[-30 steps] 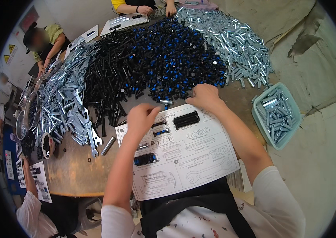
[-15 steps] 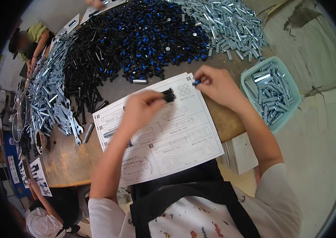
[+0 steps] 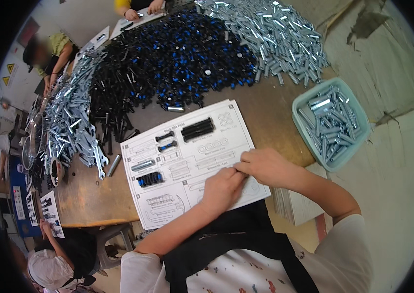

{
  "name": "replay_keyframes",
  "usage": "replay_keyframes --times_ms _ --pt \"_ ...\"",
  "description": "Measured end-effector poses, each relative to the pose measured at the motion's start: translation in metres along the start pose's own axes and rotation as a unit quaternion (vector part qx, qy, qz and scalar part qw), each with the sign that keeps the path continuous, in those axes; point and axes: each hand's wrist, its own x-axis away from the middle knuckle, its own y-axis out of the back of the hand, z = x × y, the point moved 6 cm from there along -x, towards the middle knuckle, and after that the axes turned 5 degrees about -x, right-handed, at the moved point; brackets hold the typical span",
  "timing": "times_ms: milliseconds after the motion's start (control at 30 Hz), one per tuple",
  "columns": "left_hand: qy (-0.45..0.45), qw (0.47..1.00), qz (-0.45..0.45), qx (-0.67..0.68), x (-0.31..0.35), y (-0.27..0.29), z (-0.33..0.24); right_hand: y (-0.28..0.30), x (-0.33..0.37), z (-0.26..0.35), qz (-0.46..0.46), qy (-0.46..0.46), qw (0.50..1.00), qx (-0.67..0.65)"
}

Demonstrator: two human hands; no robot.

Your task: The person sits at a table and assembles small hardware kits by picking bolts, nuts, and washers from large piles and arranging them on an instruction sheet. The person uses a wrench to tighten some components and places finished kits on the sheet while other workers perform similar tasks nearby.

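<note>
My left hand (image 3: 225, 189) and my right hand (image 3: 265, 168) meet over the lower right of a printed parts sheet (image 3: 219, 117). Their fingertips are pinched together; whatever lies between them is hidden. Long black rods (image 3: 197, 129) lie side by side near the sheet's top. To their left are two black bolts, the lower one a bolt with a blue band (image 3: 168, 146). Silver tubes (image 3: 143, 165) rest on the left part, above a row of short black-and-blue bolts (image 3: 150, 179).
A heap of black-and-blue bolts (image 3: 187, 53) spreads beyond the sheet, with silver tubes (image 3: 275, 34) at right and wrenches (image 3: 97, 154) at left. A pale green bin (image 3: 297, 115) of silver tubes stands right. Other people work at the table's far and left sides.
My left hand has left the long black rods and moved down and right. My right hand, which held a small blue-and-black piece, has come down from the sheet's top right corner to meet it.
</note>
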Motion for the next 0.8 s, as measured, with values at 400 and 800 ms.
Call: replay_keyframes --times_ms 400,800 --pt "0.043 0.986 -0.020 -0.159 -0.123 0.060 0.135 0.049 -0.133 -0.111 -0.226 -0.131 0.963 -0.067" --pt "-0.045 0.984 0.034 -0.166 -0.136 0.084 0.152 0.017 -0.179 -0.126 -0.223 -0.220 0.948 -0.062"
